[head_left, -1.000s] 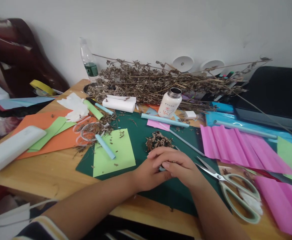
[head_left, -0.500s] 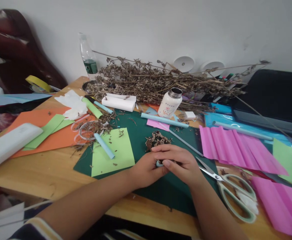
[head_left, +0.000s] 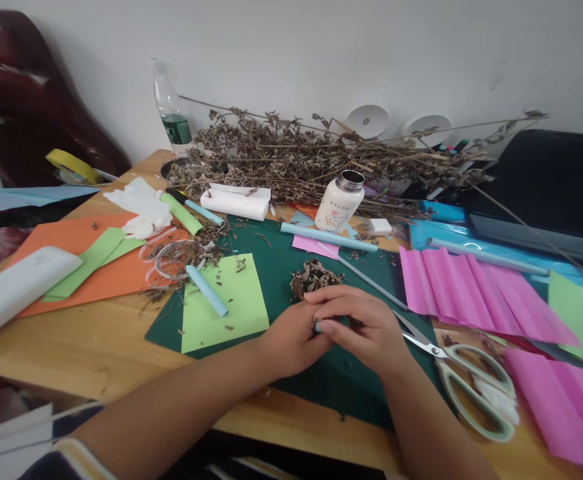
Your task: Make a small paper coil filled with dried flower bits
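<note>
"Where did we have our hands?"

"Together, low over the green mat. We had our right hand lapped over our left hand, with the fingers of both bent and close."

"What were we holding?"

"A blue piece. We saw only its tip, between our right thumb and our left hand. Our left fingers were closed round it. We couldn't tell whether our right fingers gripped it too or only touched it."

"And just past the hands?"

"We had the leaves, dry and heaped on the mat, right behind our knuckles."

"To our left?"

"The green sheet, with a short tube slanting across it and crumbs scattered about."

"To our right?"

"We had the scissors lying with their blades on the mat, their handles over the worktop. Farther back, a long tube lay crosswise, near the open, upright flask. Behind that we saw the stalks, piled along the wall."
</note>
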`<state>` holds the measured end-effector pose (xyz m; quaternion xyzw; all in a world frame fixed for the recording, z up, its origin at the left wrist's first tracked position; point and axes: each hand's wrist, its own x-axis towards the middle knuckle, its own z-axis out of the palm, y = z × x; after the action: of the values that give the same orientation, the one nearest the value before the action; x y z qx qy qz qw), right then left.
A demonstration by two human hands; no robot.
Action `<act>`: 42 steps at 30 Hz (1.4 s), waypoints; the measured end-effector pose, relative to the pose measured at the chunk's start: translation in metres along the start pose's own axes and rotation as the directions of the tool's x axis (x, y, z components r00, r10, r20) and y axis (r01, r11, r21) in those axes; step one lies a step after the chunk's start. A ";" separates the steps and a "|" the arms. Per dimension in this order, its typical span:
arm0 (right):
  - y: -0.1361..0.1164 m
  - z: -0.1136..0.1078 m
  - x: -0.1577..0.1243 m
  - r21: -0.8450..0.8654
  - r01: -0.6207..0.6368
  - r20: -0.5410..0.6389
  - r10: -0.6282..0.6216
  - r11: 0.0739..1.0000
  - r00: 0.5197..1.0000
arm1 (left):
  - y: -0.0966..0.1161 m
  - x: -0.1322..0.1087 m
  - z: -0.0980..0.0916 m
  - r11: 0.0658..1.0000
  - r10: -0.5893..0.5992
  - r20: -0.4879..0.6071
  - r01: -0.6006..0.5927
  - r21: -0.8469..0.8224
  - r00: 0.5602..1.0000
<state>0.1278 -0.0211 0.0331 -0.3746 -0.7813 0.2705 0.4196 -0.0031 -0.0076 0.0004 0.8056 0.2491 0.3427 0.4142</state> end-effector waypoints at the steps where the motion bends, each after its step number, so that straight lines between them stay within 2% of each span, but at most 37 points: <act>1: -0.001 0.000 0.000 0.001 -0.008 -0.007 0.008 1.000 1.000 | 0.000 0.000 0.000 1.000 -0.005 0.004 0.005 0.010 1.000; 7: 0.001 -0.006 0.000 0.044 -0.001 -0.022 0.002 0.999 1.000 | 0.000 0.000 0.002 0.999 -0.046 -0.035 0.045 -0.028 0.998; 15: 0.005 -0.010 -0.002 -0.143 0.142 0.047 -0.137 0.980 0.989 | -0.001 0.001 0.001 0.994 -0.075 -0.042 0.071 -0.089 0.996; 22: 0.003 -0.011 0.000 -0.116 0.127 0.052 -0.122 0.985 0.991 | -0.002 0.000 0.001 0.996 -0.074 -0.022 0.073 -0.055 0.997; 27: 0.003 -0.015 -0.001 -0.243 0.298 0.106 -0.280 0.923 0.954 | -0.002 -0.001 0.001 0.998 -0.058 -0.043 0.057 -0.026 0.997; 30: 0.002 -0.016 -0.003 -0.326 0.349 0.136 -0.322 0.878 0.937 | -0.002 -0.002 0.000 0.999 -0.038 -0.050 0.036 -0.032 0.998; 34: -0.001 -0.012 -0.002 -0.293 0.272 0.068 -0.264 0.916 0.962 | -0.001 -0.001 0.000 0.999 -0.024 -0.013 0.023 -0.032 1.000; 37: -0.002 -0.010 -0.002 -0.187 0.106 0.055 -0.097 0.977 0.994 | -0.001 -0.001 0.001 0.999 -0.023 0.009 0.023 -0.037 1.000; 39: -0.003 -0.011 -0.001 -0.143 0.030 0.085 -0.018 0.989 0.996 | -0.001 -0.001 0.001 0.999 -0.033 0.017 0.033 -0.022 0.999; 42: -0.004 -0.013 -0.001 -0.186 0.097 0.138 -0.071 0.978 0.988 | -0.001 -0.001 0.001 0.999 -0.035 0.012 0.035 -0.013 0.999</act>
<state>0.1382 -0.0230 0.0426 -0.3615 -0.8446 0.1997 0.3407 -0.0032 -0.0082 -0.0008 0.8004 0.2586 0.3322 0.4268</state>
